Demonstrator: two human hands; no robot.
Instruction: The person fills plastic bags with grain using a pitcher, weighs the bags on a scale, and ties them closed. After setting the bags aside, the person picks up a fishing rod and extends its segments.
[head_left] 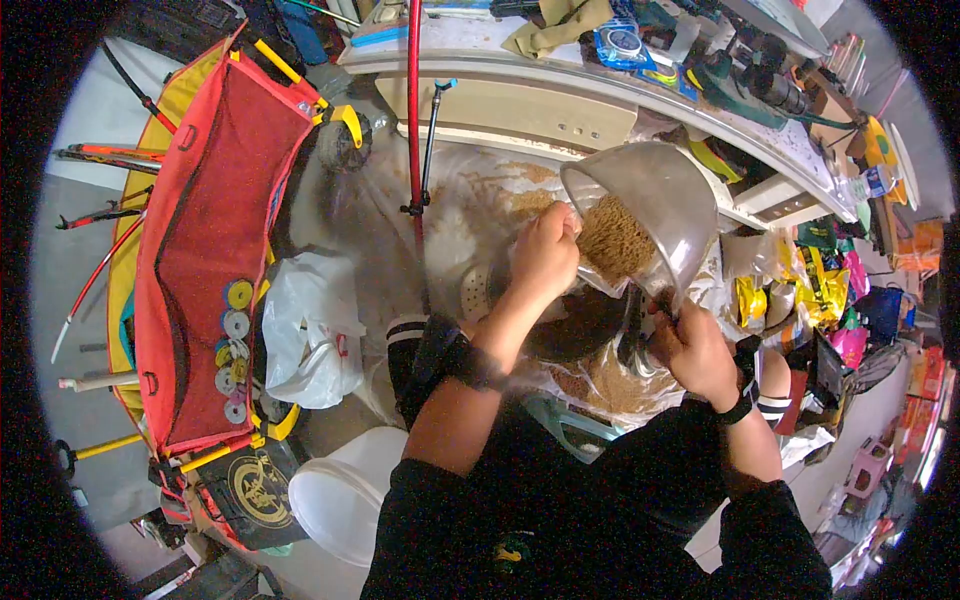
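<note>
Metal bowl (650,205): tilted steeply, mouth turned toward us, held up in front of the cream counter edge (520,110). Brown crumbly feed (612,238) lies banked against the bowl's lower inner wall.

Left hand (545,250): we have it closed over the bowl's near rim, fingers curled on the edge, knuckles toward the camera.

Right hand (692,348): just below the bowl, closed around a dark handle-like part; what it belongs to we cannot tell. A black wristband (742,405) sits on that wrist.

Dark round pan (580,325): directly under the bowl, between our two hands, partly hidden by the left forearm.

Clear plastic sheet (470,215): spread beneath the bowl and pan, dusted with the same brown crumbs.

Red pole (413,100): upright, left of the bowl, running up past the counter edge.

White plastic bag (310,330): on the floor, well left of the bowl.

Red and yellow tackle bag (205,250): beyond the white bag, further left, with round spools (236,350) in a row along its edge.

White bucket (345,495): below and left of the bowl, beside our left elbow.

Yellow packets (790,295): right of the bowl, among mixed coloured packaging.
</note>
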